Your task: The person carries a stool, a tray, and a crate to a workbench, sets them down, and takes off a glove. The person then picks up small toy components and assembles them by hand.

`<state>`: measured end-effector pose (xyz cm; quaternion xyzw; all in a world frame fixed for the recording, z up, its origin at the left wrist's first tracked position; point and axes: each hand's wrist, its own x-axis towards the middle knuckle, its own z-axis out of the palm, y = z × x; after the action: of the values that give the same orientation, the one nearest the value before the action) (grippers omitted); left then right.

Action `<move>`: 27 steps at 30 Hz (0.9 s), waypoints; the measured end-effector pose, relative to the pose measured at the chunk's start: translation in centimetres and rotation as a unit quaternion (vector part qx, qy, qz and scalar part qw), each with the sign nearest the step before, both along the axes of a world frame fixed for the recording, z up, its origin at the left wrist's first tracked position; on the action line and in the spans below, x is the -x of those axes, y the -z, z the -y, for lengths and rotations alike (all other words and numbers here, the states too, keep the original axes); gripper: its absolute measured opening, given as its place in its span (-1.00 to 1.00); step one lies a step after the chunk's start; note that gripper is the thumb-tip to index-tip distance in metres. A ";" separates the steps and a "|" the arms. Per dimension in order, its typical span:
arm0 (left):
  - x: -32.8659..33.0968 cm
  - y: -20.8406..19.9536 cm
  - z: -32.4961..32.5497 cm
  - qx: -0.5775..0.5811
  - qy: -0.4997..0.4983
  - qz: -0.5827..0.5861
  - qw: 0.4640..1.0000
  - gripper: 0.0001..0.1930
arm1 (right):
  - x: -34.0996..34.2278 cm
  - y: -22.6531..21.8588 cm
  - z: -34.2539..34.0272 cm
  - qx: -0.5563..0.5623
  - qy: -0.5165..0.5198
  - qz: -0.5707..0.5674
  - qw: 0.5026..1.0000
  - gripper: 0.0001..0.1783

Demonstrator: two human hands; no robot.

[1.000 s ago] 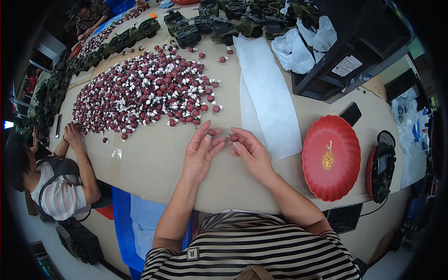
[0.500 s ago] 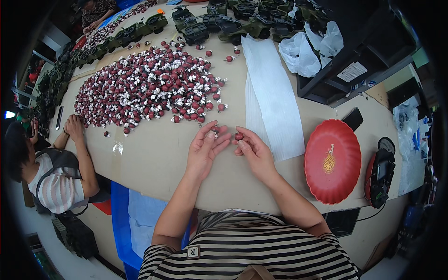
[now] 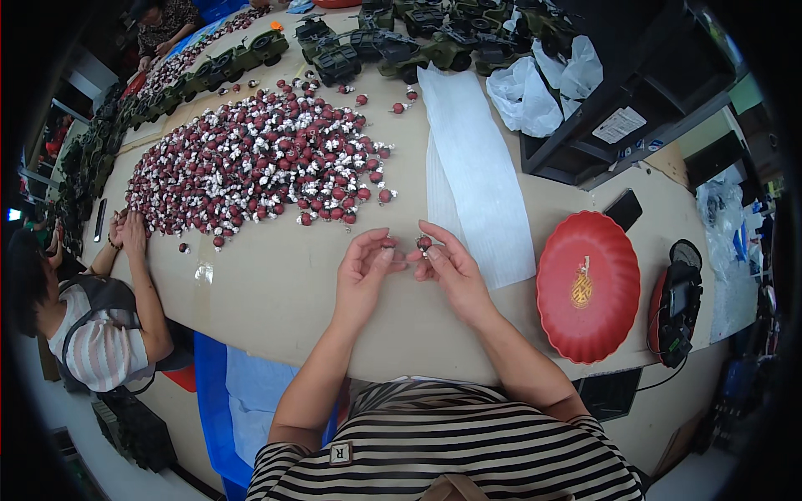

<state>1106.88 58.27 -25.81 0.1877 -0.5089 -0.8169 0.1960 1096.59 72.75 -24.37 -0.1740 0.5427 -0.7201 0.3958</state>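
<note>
Both my hands are raised close together over the near middle of the table. My right hand pinches a small dark-red ball with a dark cap and a bit of white below it. My left hand is closed, thumb against fingers, on another small dark-red ball, mostly covered by the fingertips. Something thin and pale shows between the hands, too fine to make out. Beyond and to the left lies a wide heap of dark-red balls with white tufts. A few stray balls lie beside the heap.
White padded sheets lie right of my hands. Further right are a red scalloped tray, a phone and a black device. Green toy vehicles line the far side. A co-worker sits at the left.
My left fingers have curled in more around their ball. The ball in my right hand has turned, showing its white part lower. The whole view has shifted slightly.
</note>
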 end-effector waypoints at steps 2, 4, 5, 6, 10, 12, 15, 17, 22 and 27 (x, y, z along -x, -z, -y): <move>0.0 0.0 -0.7 0.096 0.012 0.011 0.995 -0.67 | 0.5 0.1 -0.4 0.059 -0.008 0.114 0.992 -0.54; 0.0 0.2 -0.9 0.119 0.018 0.022 0.992 -0.67 | 1.1 -0.1 -0.5 0.093 -0.013 0.157 0.983 -0.54; 0.0 0.3 -1.0 0.143 0.023 0.035 0.989 -0.67 | 1.2 -0.1 -0.6 0.128 -0.019 0.199 0.971 -0.53; 0.1 0.2 -1.0 0.143 0.023 0.035 0.989 -0.67 | 1.3 -0.1 -0.7 0.128 -0.018 0.199 0.971 -0.53; 0.3 0.2 -1.2 0.172 0.009 0.044 0.984 -0.68 | 1.2 -0.2 -0.6 0.127 -0.018 0.211 0.969 -0.53; 0.3 0.3 -1.4 0.195 0.002 0.044 0.980 -0.69 | 1.1 -0.2 -0.4 0.117 -0.015 0.201 0.972 -0.54; 0.4 0.2 -1.7 0.271 -0.014 0.017 0.962 -0.70 | 0.9 -0.1 -0.3 0.103 -0.001 0.187 0.977 -0.54; 0.4 0.4 -1.6 0.268 -0.014 0.019 0.963 -0.71 | 0.9 0.1 -0.3 0.110 -0.006 0.185 0.977 -0.55; 0.3 0.9 -1.5 0.264 -0.015 0.033 0.964 -0.70 | 0.9 0.1 -0.4 0.107 -0.005 0.186 0.977 -0.55; 0.4 1.0 -1.5 0.261 -0.016 0.031 0.965 -0.70 | 0.9 0.0 -0.5 0.113 -0.007 0.190 0.975 -0.54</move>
<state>1106.51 59.79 -26.78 0.1635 -0.7075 -0.6461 0.2350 1095.68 73.22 -24.34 -0.0813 0.3721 -0.7939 0.4740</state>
